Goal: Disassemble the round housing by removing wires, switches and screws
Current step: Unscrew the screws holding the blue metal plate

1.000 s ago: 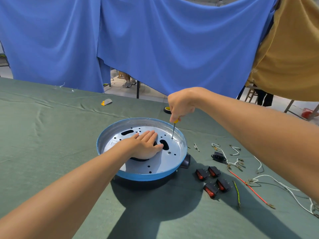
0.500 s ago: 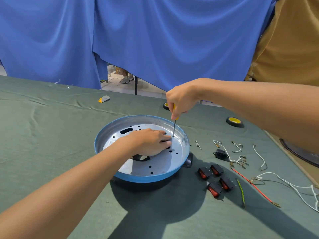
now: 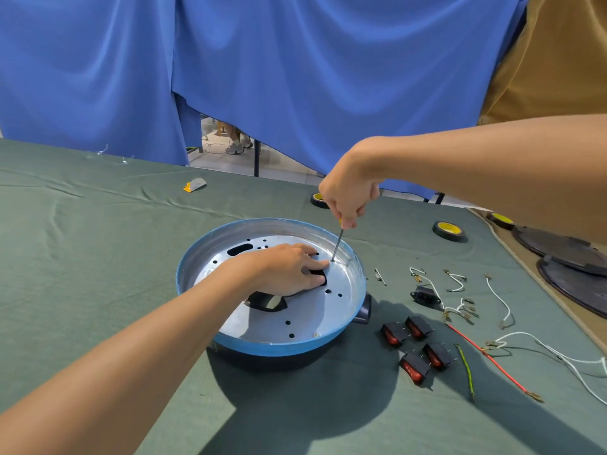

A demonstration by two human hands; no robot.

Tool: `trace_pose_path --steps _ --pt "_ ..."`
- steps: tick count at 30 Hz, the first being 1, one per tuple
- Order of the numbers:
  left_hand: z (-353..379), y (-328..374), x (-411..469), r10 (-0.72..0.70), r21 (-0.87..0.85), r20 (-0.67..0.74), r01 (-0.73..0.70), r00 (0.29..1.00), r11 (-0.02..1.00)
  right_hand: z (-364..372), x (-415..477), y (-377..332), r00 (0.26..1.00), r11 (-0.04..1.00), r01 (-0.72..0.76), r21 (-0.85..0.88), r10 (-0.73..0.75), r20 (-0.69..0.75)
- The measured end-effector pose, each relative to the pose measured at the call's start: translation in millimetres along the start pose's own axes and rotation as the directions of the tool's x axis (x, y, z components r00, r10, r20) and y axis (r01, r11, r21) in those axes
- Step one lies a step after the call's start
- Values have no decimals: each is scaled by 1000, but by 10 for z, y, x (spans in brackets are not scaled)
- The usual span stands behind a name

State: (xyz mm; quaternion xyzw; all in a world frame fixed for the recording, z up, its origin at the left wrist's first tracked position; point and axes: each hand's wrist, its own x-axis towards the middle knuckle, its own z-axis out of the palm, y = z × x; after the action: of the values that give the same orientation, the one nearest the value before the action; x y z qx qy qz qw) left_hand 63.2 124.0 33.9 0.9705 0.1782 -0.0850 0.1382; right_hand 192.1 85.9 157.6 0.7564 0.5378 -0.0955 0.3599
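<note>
While the right hand (image 3: 348,192), right of centre, is curled round a screwdriver (image 3: 337,244) whose yellow handle is almost hidden in the fist, the shaft stands nearly upright, its tip down on the far right part of the plate inside the round housing (image 3: 272,348), mid-frame. The left hand (image 3: 289,269) presses on that plate with loosely bent fingers, its fingertips just beside the tip. The screw under the tip is too small to make out. Whether a finger hooks into the dark slot I cannot tell.
</note>
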Motion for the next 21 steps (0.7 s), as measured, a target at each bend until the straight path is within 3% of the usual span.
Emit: trace_pose_path --steps 4,7,9,12,14,16,19,21 --pt "19 -38 6 17 -27 -10 -17 1000 999 113 -102 34 952 899 156 -408 -247 -181" --pt "14 -41 10 21 -40 -28 -22 999 999 165 -143 14 820 691 174 -702 -497 -285" --pt "22 -35 8 20 -47 -34 -22 999 999 188 -143 41 761 614 202 -763 -589 -273" --pt "15 -45 6 26 -82 -40 -29 999 996 237 -140 66 780 771 252 -585 -520 -348" --pt "4 -53 12 34 -99 -39 -37 999 994 269 -114 58 812 901 294 -320 -411 -413" --pt "2 -57 15 34 -108 -40 -38 999 993 255 -103 106 863 967 240 -82 -252 -439" --pt "3 -48 19 30 -101 -41 -34 999 994 274 -96 163 900 963 139 230 -26 -435" --pt "4 -40 17 26 -96 -46 -31 999 995 301 -62 146 927 886 100 454 83 -367"
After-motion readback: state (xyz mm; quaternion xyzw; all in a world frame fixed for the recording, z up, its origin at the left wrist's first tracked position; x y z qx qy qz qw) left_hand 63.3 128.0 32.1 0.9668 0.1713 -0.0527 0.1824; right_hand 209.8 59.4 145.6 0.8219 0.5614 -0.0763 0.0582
